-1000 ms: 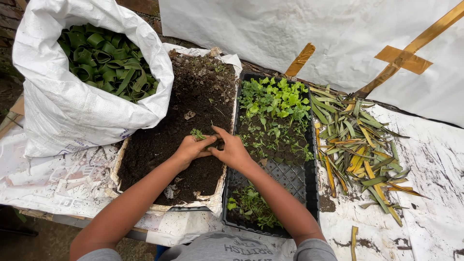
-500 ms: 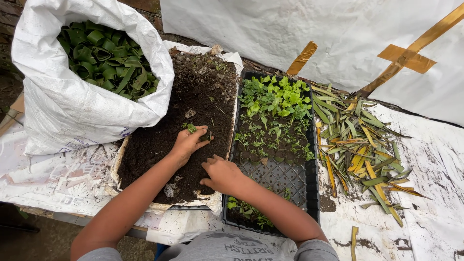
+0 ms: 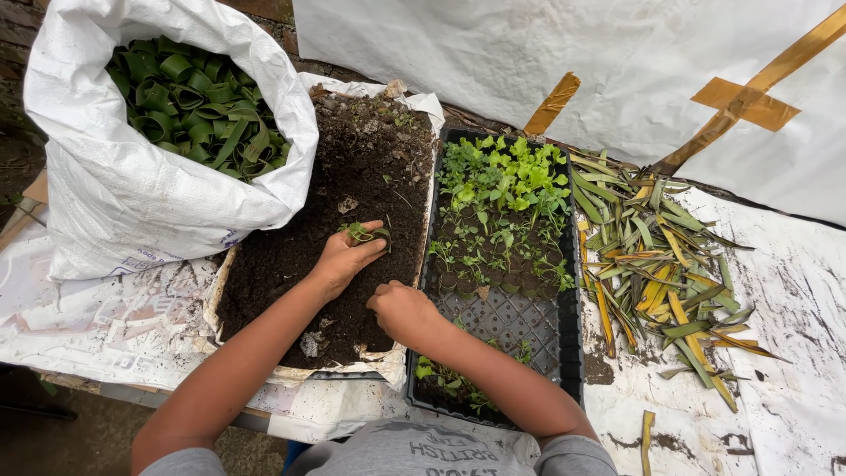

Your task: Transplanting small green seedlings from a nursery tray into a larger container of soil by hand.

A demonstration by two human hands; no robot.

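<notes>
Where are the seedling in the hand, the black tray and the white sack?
seedling (image 3: 361, 232), head view, on its green leaves above the left hand's fingers.
black tray (image 3: 515, 317), head view, on the empty cells in its middle.
white sack (image 3: 150, 207), head view, on its front wall.

My desk (image 3: 793, 291) is draped in dirty white sheeting. Behind it hangs a white tarp (image 3: 546, 53) patched with brown tape (image 3: 745, 101). Left of the desk, brick wall (image 3: 13, 31); below, bare ground (image 3: 79, 432).
</notes>
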